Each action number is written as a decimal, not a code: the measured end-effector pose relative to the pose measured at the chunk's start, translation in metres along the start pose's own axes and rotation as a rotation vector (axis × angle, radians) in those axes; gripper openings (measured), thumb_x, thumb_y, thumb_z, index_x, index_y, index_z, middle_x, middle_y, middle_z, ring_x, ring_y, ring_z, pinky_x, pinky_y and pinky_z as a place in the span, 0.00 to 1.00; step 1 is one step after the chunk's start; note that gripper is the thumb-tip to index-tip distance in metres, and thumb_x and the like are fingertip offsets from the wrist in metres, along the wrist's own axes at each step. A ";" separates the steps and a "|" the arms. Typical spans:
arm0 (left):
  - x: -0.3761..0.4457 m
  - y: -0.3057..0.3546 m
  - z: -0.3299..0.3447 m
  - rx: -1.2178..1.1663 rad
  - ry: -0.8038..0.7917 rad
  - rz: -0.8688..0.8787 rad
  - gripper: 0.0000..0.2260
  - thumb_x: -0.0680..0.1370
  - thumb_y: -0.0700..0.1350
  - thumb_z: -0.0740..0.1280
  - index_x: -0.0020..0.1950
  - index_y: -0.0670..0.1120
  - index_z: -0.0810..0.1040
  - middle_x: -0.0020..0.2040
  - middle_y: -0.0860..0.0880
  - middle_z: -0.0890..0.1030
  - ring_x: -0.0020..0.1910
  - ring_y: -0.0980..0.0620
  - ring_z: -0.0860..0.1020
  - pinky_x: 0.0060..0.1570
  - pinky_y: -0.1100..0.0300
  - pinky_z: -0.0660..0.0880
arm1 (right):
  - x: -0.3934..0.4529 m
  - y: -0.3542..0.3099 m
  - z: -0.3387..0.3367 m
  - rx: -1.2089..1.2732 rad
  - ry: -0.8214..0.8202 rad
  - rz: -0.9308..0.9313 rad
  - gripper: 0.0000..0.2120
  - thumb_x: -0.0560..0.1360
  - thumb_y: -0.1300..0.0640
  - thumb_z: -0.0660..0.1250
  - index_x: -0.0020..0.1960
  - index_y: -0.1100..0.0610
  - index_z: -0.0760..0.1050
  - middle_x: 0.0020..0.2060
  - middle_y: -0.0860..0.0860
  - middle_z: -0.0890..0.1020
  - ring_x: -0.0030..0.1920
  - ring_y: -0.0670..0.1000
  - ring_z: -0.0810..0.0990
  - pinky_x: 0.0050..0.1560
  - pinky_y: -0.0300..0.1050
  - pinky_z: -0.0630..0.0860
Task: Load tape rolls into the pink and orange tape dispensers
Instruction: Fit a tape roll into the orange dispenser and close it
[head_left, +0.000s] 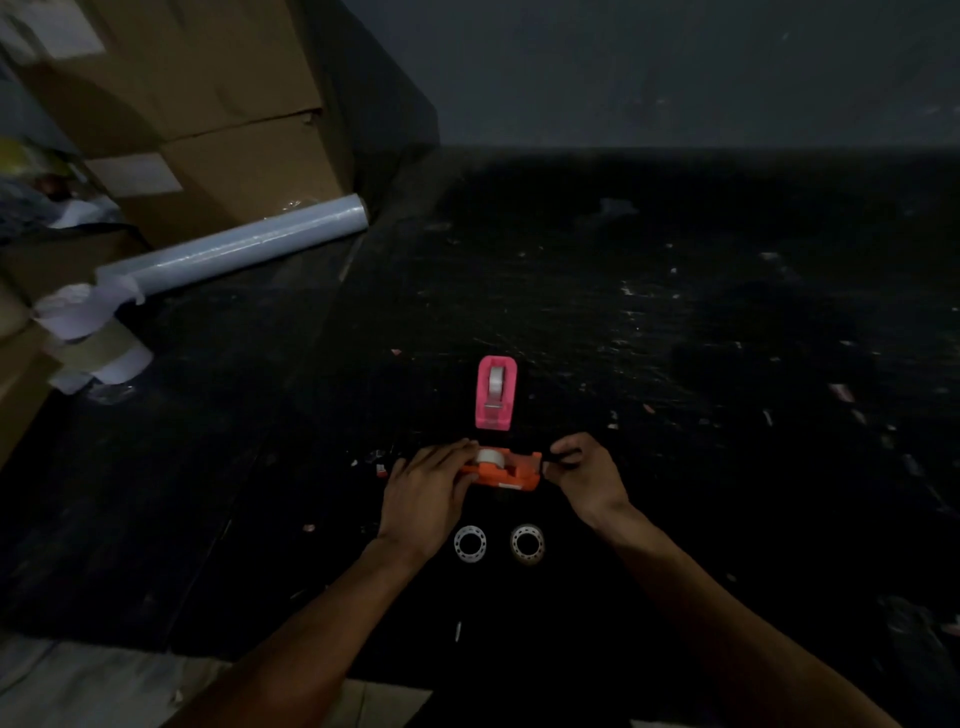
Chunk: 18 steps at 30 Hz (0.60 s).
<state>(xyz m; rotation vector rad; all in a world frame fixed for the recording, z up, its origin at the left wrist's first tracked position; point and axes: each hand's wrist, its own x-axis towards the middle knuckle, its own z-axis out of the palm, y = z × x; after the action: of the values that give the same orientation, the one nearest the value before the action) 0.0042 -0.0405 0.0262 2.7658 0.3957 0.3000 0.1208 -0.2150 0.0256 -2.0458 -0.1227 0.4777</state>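
The orange dispenser lies sideways on the dark counter right in front of me, and I take it as my landmark. A white tape roll already sits in its well, at the left end. My left hand rests over that end, its fingers curled down on the roll and the dispenser's body, holding it steady. My right hand is at the cutter end, its fingers pinched together just beside the blade. I judge they are pulling the loose end of tape toward the cutter, though the light is too dim to show the strip itself.

Just beyond the orange dispenser stands the pink dispenser, pointing toward me, with a white roll seated inside it. It looks fully loaded, so I count that half of the job as done.

On my side of the orange dispenser, two rings lie flat on the counter, near each other but apart. They look like spare rolls or empty cores; I cannot tell which.

What seems left: draw the tape across the orange dispenser's blade and let go. I would put the task near its end.

Far off to the left of the dispensers lie a long roll of clear film and stacked cardboard boxes.
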 end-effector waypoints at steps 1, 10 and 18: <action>0.000 0.000 0.000 -0.001 -0.001 0.001 0.16 0.77 0.49 0.67 0.65 0.54 0.75 0.65 0.56 0.78 0.61 0.53 0.76 0.55 0.52 0.72 | 0.000 0.001 0.001 -0.018 -0.001 -0.001 0.11 0.69 0.63 0.74 0.48 0.55 0.75 0.37 0.47 0.77 0.40 0.48 0.77 0.37 0.37 0.70; -0.005 -0.009 -0.001 -0.082 -0.070 0.018 0.23 0.77 0.45 0.65 0.72 0.55 0.67 0.71 0.55 0.72 0.70 0.53 0.69 0.62 0.49 0.68 | 0.000 0.005 -0.004 -0.248 -0.101 -0.121 0.13 0.75 0.67 0.62 0.57 0.56 0.74 0.43 0.53 0.79 0.44 0.53 0.80 0.39 0.35 0.70; -0.011 -0.041 0.002 -0.121 -0.091 -0.047 0.30 0.73 0.45 0.53 0.77 0.51 0.57 0.76 0.51 0.64 0.77 0.49 0.58 0.72 0.46 0.62 | -0.011 -0.014 -0.004 -0.392 -0.152 -0.466 0.21 0.76 0.49 0.65 0.68 0.49 0.70 0.60 0.53 0.76 0.61 0.54 0.73 0.64 0.52 0.70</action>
<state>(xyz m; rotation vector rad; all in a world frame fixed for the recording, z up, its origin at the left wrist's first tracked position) -0.0152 -0.0074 0.0079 2.6362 0.4055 0.1795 0.1141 -0.2143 0.0420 -2.2595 -0.8205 0.3296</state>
